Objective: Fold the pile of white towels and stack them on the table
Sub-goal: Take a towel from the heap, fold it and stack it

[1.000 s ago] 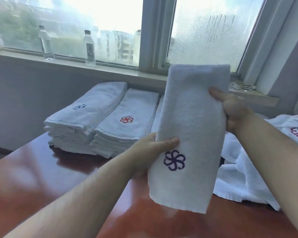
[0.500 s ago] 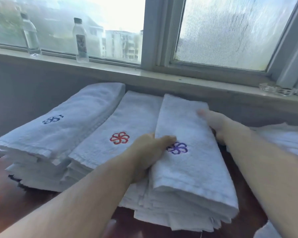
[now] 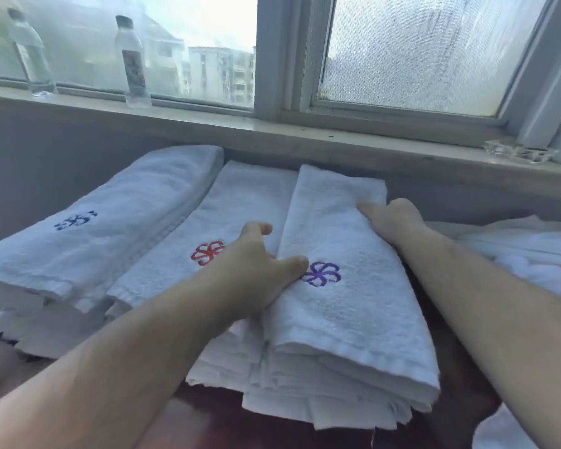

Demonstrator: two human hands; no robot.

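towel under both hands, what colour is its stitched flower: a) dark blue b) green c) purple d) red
c: the towel that the left hand and right hand touch bears a purple flower; the red flower and dark blue flower are on the stacks to its left.

3 folded stacks (image 3: 182, 241) sit packed side by side, backs tight vs wall under sill (image 3: 337, 137). Unfolded pile (image 3: 531, 254) blocks R. Bare bench (image 3: 208, 422) in front gives room; bottles (image 3: 133, 59) stand on sill
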